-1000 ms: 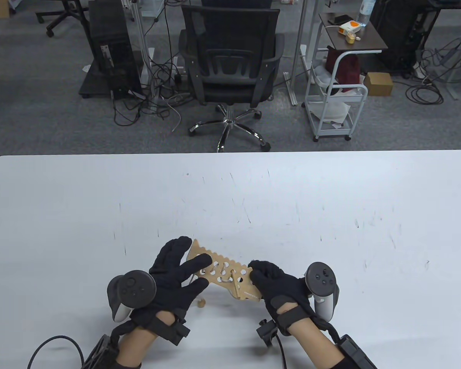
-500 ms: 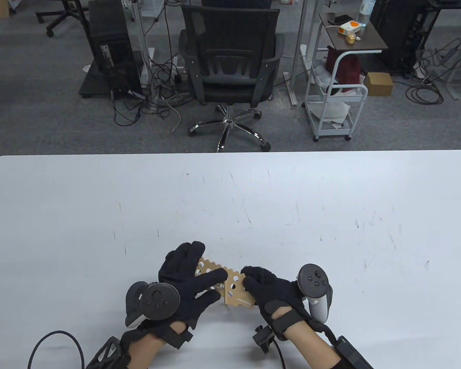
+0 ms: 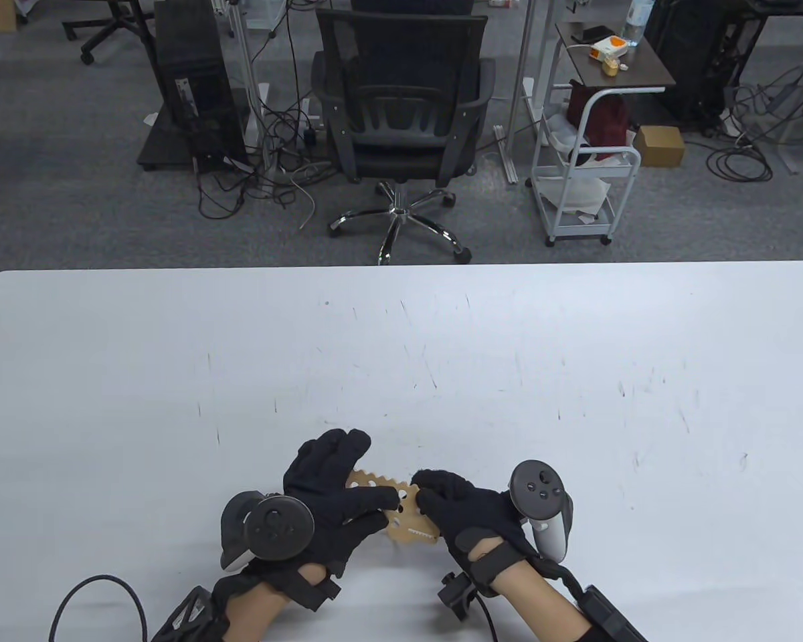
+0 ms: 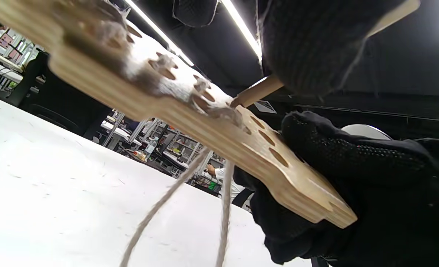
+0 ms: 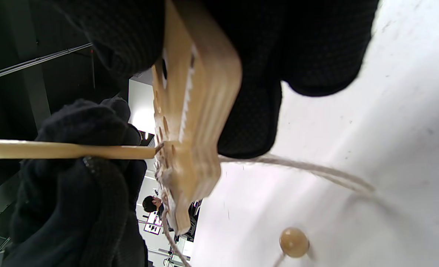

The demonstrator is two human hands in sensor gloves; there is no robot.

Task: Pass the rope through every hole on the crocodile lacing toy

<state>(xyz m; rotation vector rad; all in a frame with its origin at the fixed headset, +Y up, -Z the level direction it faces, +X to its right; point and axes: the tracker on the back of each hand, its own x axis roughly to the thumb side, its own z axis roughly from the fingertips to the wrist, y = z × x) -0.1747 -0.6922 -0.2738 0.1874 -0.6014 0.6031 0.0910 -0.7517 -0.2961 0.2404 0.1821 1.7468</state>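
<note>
Since the earlier frames the crocodile lacing board (image 3: 401, 511) has been drawn nearer the table's front edge and the hands brought closer together. It is held off the table, long axis left to right, its right end gripped by the right hand (image 3: 465, 511). The wooden needle (image 5: 67, 151) is pinched by the left hand (image 3: 331, 495), its tip at a hole directly right of that hand; rope (image 4: 175, 202) hangs beneath.

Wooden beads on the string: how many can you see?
1: a round wooden bead lies on the white table, below the held wooden crocodile board. Others may be hidden.
</note>
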